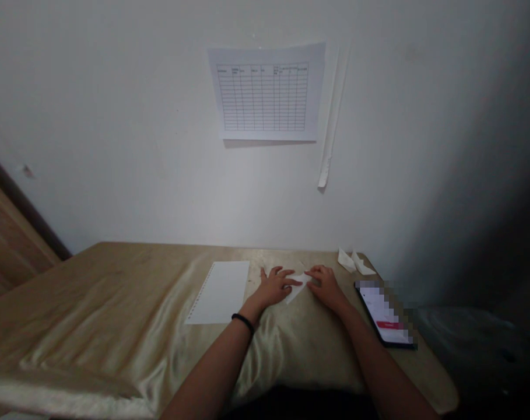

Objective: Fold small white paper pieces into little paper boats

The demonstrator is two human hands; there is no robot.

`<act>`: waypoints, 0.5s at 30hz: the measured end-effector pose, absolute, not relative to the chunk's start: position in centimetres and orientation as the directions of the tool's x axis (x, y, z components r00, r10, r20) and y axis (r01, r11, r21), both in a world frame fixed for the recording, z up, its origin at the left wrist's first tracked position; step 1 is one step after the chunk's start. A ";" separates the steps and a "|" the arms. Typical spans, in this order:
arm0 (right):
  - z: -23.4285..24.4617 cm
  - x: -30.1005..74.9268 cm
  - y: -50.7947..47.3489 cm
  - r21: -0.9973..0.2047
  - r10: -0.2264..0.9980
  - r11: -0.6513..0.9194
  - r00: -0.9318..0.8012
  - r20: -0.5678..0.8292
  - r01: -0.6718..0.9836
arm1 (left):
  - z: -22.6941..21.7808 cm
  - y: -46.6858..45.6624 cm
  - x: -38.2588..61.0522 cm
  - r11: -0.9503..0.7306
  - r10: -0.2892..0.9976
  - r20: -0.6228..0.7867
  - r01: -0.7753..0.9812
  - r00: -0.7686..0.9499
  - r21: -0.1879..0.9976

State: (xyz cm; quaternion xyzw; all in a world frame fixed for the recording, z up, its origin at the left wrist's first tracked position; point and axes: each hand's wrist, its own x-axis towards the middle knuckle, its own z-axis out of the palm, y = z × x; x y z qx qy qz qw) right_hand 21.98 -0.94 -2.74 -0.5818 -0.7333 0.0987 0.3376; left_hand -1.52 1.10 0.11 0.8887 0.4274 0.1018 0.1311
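Observation:
A small piece of folded white paper [296, 291] lies on the cloth-covered table, partly hidden by my hands. My left hand [276, 286] rests over its left side with the fingers spread, one fingertip pressing on the paper. At the paper's right end is my right hand [325, 284], its fingers bent and closed around the edge. A blank white sheet [221, 291] with punched holes along its left side lies flat to the left of my left hand. Two folded paper shapes [355, 262], like small boats, sit at the far right corner.
A phone [386, 315] with a lit screen lies near the table's right edge, beside my right forearm. The beige satin tablecloth [129, 315] is wrinkled. Behind the table, a printed chart [265, 96] and a narrow paper strip [330, 134] hang on the wall.

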 end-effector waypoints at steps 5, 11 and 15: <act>-2.9 21.7 -1.2 -0.410 0.954 0.124 0.005 0.299 0.904 | 0.2 1.0 -1.4 -0.612 0.777 0.079 0.720 0.625 0.327; -2.7 21.6 -1.2 -0.382 0.963 0.065 0.042 0.265 0.922 | 0.1 1.2 -1.6 -0.559 0.823 0.121 0.754 0.555 0.346; -2.7 22.0 -1.0 -0.436 0.943 0.091 0.064 0.327 0.895 | 0.2 1.2 -1.6 -0.551 0.833 0.170 0.764 0.527 0.335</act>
